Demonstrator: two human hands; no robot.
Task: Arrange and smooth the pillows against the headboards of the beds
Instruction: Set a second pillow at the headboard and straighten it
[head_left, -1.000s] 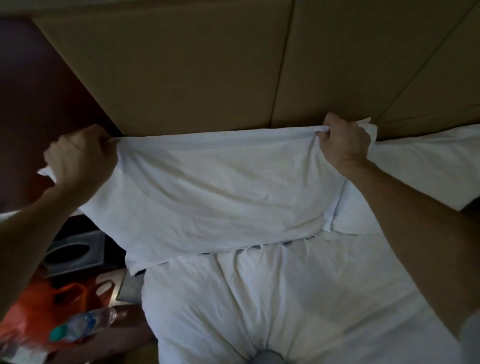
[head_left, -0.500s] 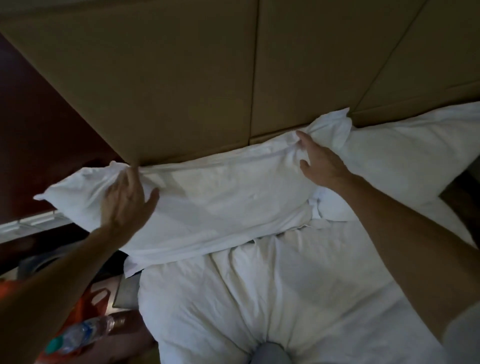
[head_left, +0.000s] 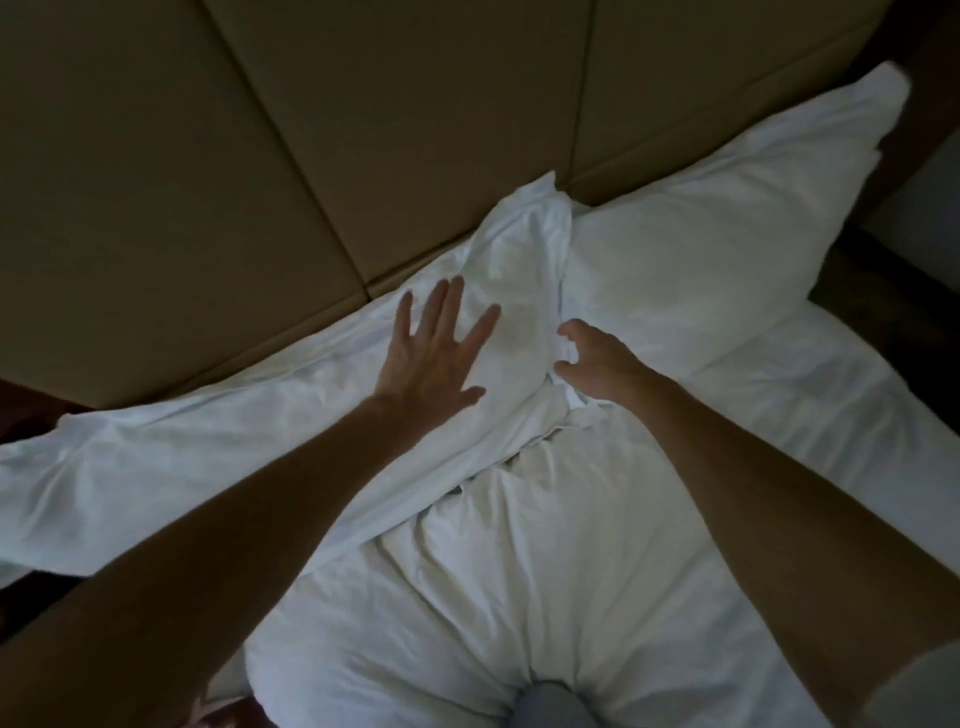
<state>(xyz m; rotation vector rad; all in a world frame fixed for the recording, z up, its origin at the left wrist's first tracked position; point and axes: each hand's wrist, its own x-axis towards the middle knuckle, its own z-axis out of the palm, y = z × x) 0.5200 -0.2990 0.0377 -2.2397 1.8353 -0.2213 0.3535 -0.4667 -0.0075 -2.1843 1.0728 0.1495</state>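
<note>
A white left pillow (head_left: 208, 457) lies crumpled along the foot of the tan padded headboard (head_left: 363, 130). Its right end bunches up against a plumper white right pillow (head_left: 701, 260) that leans on the headboard. My left hand (head_left: 436, 353) presses flat on the left pillow near that right end, fingers spread. At the seam between the two pillows, my right hand (head_left: 597, 364) curls its fingers and thumb round a fold of the left pillow's end.
A rumpled white duvet (head_left: 519, 571) covers the bed below the pillows. Dark floor and furniture show past the bed at the far left (head_left: 31, 597) and at the upper right (head_left: 924, 156).
The pillow came down from being held up by its top corners and now lies along the headboard. My left hand slid right along it to near its right end. My right hand dropped to the seam.
</note>
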